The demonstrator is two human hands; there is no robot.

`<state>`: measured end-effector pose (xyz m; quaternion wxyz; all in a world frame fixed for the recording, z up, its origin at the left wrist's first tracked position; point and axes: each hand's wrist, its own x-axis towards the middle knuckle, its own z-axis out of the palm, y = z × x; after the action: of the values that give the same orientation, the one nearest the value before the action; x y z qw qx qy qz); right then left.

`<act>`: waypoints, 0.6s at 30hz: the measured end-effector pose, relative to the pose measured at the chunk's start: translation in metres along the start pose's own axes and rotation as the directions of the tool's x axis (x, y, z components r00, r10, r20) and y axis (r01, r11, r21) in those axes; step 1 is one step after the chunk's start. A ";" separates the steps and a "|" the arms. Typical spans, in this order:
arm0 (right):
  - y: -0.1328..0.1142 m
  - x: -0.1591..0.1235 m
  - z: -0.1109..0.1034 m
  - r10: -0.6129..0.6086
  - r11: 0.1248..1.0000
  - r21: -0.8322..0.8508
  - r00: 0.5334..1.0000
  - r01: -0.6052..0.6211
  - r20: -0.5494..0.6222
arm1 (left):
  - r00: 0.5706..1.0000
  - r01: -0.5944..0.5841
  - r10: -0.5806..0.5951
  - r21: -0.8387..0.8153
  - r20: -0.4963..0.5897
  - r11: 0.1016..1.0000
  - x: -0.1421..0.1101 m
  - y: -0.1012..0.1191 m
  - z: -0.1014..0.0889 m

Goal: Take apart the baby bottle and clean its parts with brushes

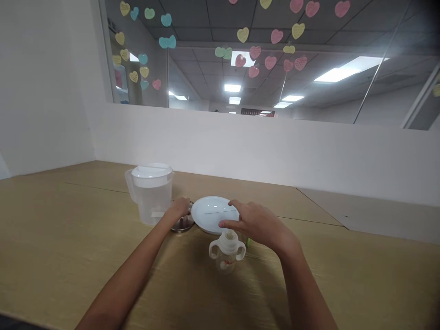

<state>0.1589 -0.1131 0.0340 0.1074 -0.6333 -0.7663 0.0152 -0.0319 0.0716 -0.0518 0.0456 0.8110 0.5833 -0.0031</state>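
My left hand (179, 208) reaches forward beside a clear plastic pitcher (151, 192) with a white lid; its fingers curl over a small metal bowl (183, 224) at the left rim of a white plate (213, 211). My right hand (256, 224) hovers over the plate's right side, fingers bent and apart, thumb and forefinger just above the teat of a clear baby bottle (227, 252) with two white handles. The bottle stands upright on the wooden table (68, 238). Whether the right fingers touch the bottle top I cannot tell.
A white low wall (275, 146) runs along the table's far edge, with a window above it covered in paper hearts. A small green object (249, 241) peeks out under my right hand. A grey panel (378, 211) adjoins the table at the right.
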 end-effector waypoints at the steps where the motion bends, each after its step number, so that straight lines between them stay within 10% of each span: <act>1: 0.000 0.000 0.000 0.006 1.000 0.007 1.000 -0.006 0.004 | 1.000 0.014 -0.014 0.005 -0.022 1.000 0.000 0.000 0.000; 10: 0.010 -0.004 -0.004 0.031 0.999 0.047 0.996 -0.027 -0.083 | 0.979 0.007 -0.004 0.014 -0.205 1.000 -0.054 0.011 -0.066; 12: 0.012 -0.004 -0.005 0.033 0.998 0.066 0.993 -0.026 -0.113 | 0.921 -0.204 0.176 -0.046 -0.348 0.978 -0.077 0.024 -0.079; 18: 0.018 -0.002 -0.004 -0.103 0.978 0.172 0.991 0.117 -0.088 | 0.761 -0.648 0.583 -0.378 -0.285 0.661 -0.115 0.065 -0.083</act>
<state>0.1774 -0.1116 0.0349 0.1942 -0.5781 -0.7908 0.0523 -0.0115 -0.0507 0.0421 0.1915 0.9241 0.2591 0.2057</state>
